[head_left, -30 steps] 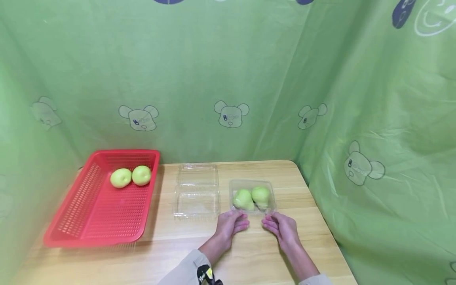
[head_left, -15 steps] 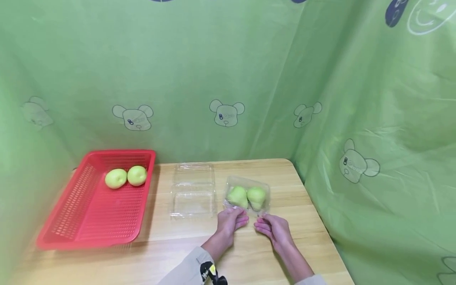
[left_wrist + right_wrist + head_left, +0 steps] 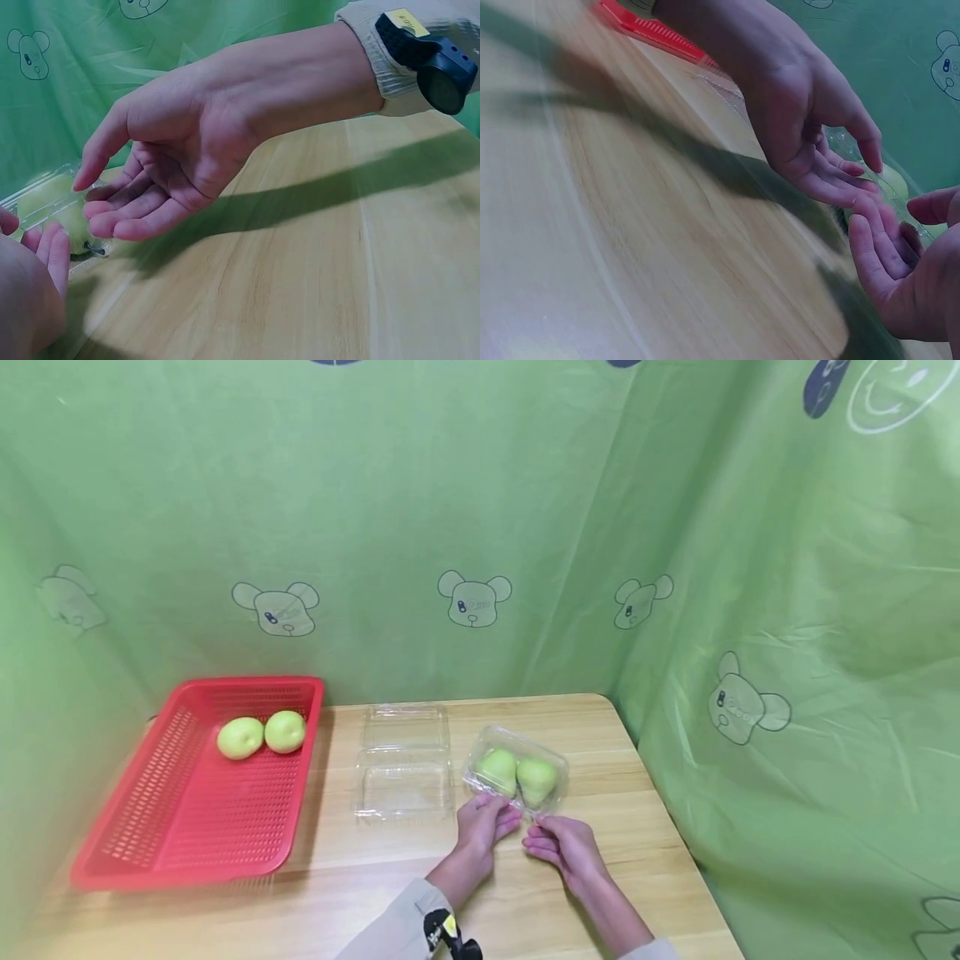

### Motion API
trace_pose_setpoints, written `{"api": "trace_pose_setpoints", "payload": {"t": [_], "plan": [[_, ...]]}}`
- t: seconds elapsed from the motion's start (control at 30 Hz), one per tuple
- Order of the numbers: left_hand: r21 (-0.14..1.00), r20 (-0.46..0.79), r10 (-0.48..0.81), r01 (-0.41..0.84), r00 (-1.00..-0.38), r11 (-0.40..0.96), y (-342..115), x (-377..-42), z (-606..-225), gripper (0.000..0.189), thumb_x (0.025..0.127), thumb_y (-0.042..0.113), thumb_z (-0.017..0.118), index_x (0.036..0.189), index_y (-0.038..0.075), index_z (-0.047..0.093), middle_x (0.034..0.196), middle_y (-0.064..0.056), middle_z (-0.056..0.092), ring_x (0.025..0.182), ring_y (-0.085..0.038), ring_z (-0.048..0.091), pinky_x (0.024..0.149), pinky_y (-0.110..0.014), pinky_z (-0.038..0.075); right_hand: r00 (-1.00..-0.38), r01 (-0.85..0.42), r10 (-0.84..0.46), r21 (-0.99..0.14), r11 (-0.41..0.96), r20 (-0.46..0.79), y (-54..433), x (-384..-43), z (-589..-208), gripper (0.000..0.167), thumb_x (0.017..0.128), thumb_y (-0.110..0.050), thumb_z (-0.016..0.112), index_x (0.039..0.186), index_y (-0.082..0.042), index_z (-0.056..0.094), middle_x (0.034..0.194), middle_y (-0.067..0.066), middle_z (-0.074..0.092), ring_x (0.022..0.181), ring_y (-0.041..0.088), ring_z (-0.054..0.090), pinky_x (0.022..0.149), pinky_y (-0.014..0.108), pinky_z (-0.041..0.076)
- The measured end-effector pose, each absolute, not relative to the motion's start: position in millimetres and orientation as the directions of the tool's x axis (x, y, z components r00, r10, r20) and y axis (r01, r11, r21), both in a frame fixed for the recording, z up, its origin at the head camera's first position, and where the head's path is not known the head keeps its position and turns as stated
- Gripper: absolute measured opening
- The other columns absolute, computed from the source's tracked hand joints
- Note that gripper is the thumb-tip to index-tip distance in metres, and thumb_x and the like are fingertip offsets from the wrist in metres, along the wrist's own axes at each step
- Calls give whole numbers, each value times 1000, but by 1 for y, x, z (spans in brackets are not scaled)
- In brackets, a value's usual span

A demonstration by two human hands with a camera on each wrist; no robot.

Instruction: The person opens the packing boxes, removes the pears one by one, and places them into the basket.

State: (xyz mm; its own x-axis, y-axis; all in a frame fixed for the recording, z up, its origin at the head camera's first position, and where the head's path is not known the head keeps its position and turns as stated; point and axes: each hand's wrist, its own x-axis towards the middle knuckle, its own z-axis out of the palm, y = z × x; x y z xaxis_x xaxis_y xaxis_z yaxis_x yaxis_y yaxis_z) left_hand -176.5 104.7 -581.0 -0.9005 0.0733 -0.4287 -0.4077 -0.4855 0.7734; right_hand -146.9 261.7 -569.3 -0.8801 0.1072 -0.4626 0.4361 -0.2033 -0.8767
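- Green cloth with bear prints walls the wooden table [image 3: 525,893] on three sides in the head view; the table's right edge and far right corner lie close to the cloth.
- Head view, count: one red basket [image 3: 187,852] at the left with two green fruits [image 3: 261,735] at its far end; one empty open clear clamshell [image 3: 403,762] mid-table; one closed clear box [image 3: 516,771] with two green pears, lying askew just right of the clamshell.
- Head view, hands: left hand [image 3: 483,825] and right hand [image 3: 564,847] meet at the box's near edge, fingers bent toward it; bare wood lies in front of the basket and clamshell.
- Left wrist view: right hand [image 3: 161,169] has loosely extended fingers, tips beside the box [image 3: 49,202]; whether they pinch its rim cannot be told.
- Right wrist view: left hand [image 3: 810,127] reaches down with fingers lightly bent over the box [image 3: 881,180]; a firm hold is not visible. Basket rim [image 3: 656,34] shows far back.
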Motion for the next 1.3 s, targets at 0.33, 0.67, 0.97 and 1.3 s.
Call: {"api": "trace_pose_setpoints", "payload": {"t": [0.33,0.67,0.97,1.3], "plan": [[797,-408,24,-369,-913,-479,104,-186,-583,25,90,3,67,112,-1,56,93,-15,76,78,-18,76,83,-38,68,-876,478,11,-872,-108,-482,266,-150,-563,43,97,-16,68,125,15,59,84,8,76,74,16,77,77,30,68],[823,-390,-8,-345,-921,-451,111,-190,-584,20,87,0,65,103,3,54,83,-9,73,72,-15,72,69,-27,65,-863,505,20,-863,0,-505,288,-156,-553,40,97,-15,69,123,15,61,88,13,78,76,17,77,76,29,68],[850,-362,-50,-308,-931,-428,108,-189,-586,20,84,-4,60,96,6,49,79,-7,66,67,-13,69,64,-23,59,-880,455,162,-891,11,-447,287,-158,-550,34,96,-3,66,124,15,60,86,13,74,75,16,71,72,24,66],[857,-359,-16,-322,-933,-401,109,-189,-585,19,84,-4,59,95,8,48,82,-7,66,69,-13,67,65,-23,57,-864,472,185,-881,-26,-468,289,-165,-543,39,93,3,67,130,15,59,88,13,76,76,15,72,72,22,65]]}}
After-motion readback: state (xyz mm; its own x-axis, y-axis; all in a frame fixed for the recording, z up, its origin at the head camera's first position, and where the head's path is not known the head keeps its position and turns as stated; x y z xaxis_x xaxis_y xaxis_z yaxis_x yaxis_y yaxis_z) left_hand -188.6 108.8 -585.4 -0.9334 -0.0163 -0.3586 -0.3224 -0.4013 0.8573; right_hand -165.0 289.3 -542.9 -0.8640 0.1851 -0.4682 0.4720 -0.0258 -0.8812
